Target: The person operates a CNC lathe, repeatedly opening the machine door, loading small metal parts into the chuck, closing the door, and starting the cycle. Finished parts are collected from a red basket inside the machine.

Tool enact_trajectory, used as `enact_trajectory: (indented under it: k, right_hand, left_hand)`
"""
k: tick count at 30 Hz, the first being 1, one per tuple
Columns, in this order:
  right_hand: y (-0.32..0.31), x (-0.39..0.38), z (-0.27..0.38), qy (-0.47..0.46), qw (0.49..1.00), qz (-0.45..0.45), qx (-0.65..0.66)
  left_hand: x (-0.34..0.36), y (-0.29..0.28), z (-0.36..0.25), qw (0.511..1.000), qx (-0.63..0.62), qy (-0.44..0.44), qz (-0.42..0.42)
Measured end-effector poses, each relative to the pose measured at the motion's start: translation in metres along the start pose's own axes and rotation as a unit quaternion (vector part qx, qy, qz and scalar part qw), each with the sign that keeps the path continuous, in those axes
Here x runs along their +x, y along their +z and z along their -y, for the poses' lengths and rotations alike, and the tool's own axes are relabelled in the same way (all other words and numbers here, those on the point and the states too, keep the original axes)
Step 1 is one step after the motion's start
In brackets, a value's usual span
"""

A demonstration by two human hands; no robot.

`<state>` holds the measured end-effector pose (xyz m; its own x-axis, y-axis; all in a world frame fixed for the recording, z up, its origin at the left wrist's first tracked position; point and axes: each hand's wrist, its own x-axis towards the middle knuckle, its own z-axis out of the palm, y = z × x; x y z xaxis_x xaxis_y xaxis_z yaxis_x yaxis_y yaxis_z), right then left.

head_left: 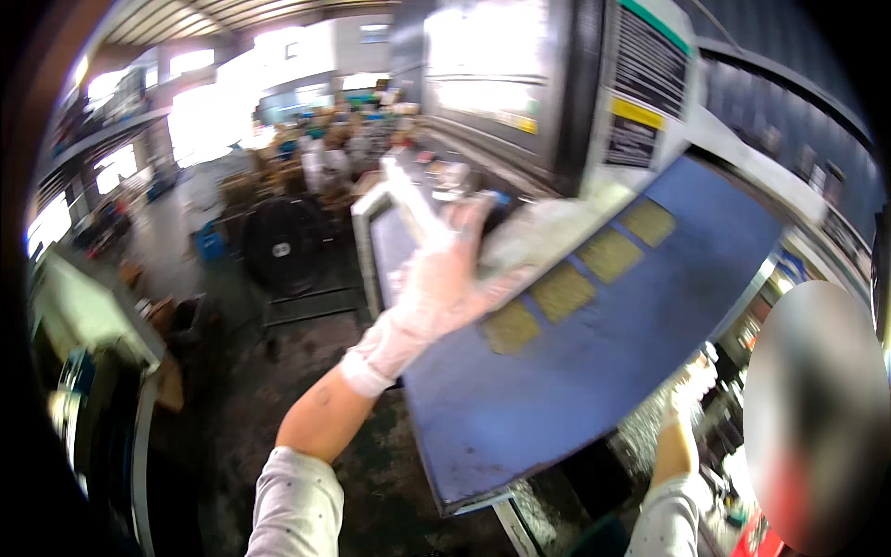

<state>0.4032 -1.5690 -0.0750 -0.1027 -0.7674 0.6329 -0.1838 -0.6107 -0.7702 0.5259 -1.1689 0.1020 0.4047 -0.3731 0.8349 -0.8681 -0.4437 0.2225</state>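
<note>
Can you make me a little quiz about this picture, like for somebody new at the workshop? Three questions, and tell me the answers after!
1. How many yellowish-green squares can you count in the row on the blue panel?
2. True or false: the left hand wears a black glove.
3. Pick one: in the picture, the round black fan stands
a) to the left of the left hand
b) to the right of the left hand
c) on top of the blue panel

Key:
1. Four.
2. False; the glove is whitish.
3. a
</note>
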Motion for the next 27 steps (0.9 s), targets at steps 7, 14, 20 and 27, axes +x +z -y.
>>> enact_trajectory:
  k: [7, 14, 20, 27]
  right_hand:
    - [-0.048, -0.066, 0.058, 0.207, 0.914, 0.184, 0.296]
    - [-0.320, -0.218, 0.071, 0.119, 0.845, 0.510, 0.108]
    - [-0.584, -0.324, 0.043, 0.455, 0.863, 0.174, -0.131]
    - [-0.847, -0.421, 0.146, 0.495, 0.835, -0.171, -0.166]
  left_hand:
    - [0.013, -0.005, -0.001, 0.998, 0.057, -0.021, 0.008]
    - [-0.122, -0.016, 0.098, 0.957, -0.153, -0.162, -0.185]
    - [-0.527, 0.051, 0.082, 0.803, -0.114, -0.542, 0.219]
    - [-0.598, 0.094, -0.329, 0.570, -0.421, -0.212, 0.673]
